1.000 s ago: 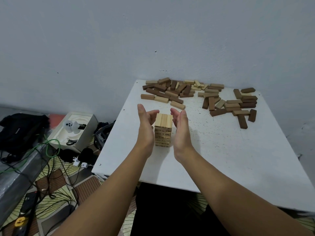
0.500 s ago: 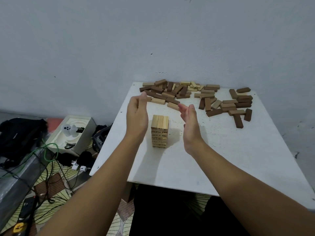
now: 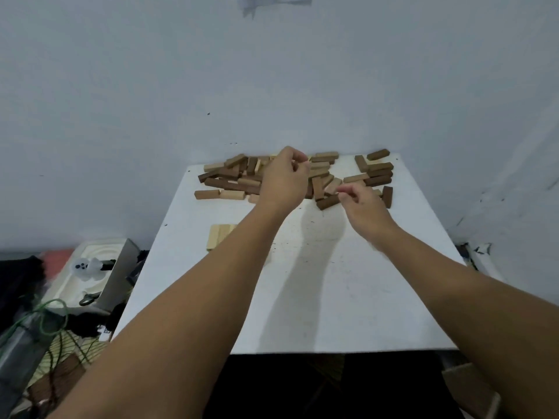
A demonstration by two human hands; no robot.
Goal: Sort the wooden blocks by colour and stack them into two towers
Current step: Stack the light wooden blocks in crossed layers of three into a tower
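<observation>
At twelve o'clock on the desk (image 3: pixel 332 297), your left hand (image 3: pixel 282 179) and right hand (image 3: pixel 364 207) reach the loose blocks (image 3: pixel 239 179) — fingers curled, grasp unclear.

No legible text, label, brand, number or sign was visible on any surface; the paper (image 3: pixel 276 3) on the wall at the top edge was too blurred to read.

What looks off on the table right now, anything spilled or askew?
Nothing damaged or spilled. The loose blocks lie jumbled, light and dark still mixed, along the white table's far edge. The light tower stands square, partly hidden by the left forearm. Left hand and right hand reach into the pile.
</observation>
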